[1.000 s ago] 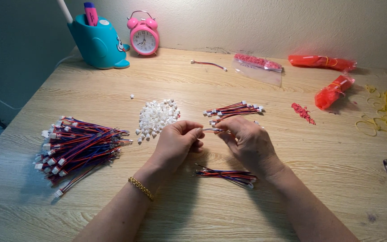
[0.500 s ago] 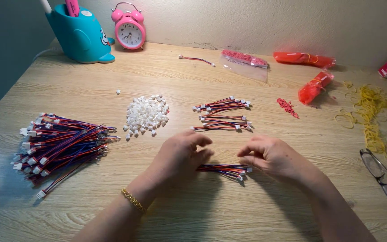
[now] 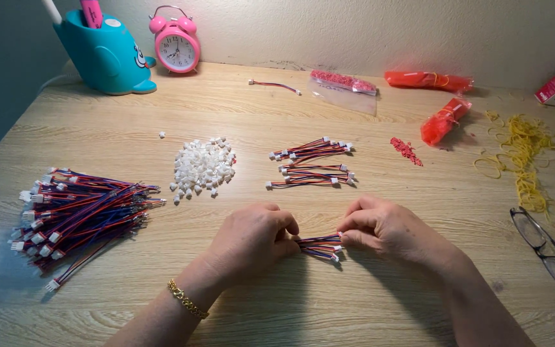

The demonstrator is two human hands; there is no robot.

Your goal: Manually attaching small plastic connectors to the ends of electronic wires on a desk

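Both hands, left hand [image 3: 252, 239] and right hand [image 3: 387, 228], have dropped to the desk [image 3: 367, 295], each grip now pinching one small wire bundle [image 3: 319, 246] (apparently just assembled).

Bare forearms, gold chain bracelet [image 3: 187, 299] on left wrist.

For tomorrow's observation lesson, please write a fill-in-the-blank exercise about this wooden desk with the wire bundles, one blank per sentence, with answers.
1. The left hand and right hand both grip a small bundle of red and blue wires lying on the ____ desk.
2. The heap of small white plastic connectors lies to the ____ of the large pile of red and blue wires.
3. The round alarm clock is ____ in colour.
4. A gold bracelet sits on the ____ wrist.

Answers: wooden; right; pink; left
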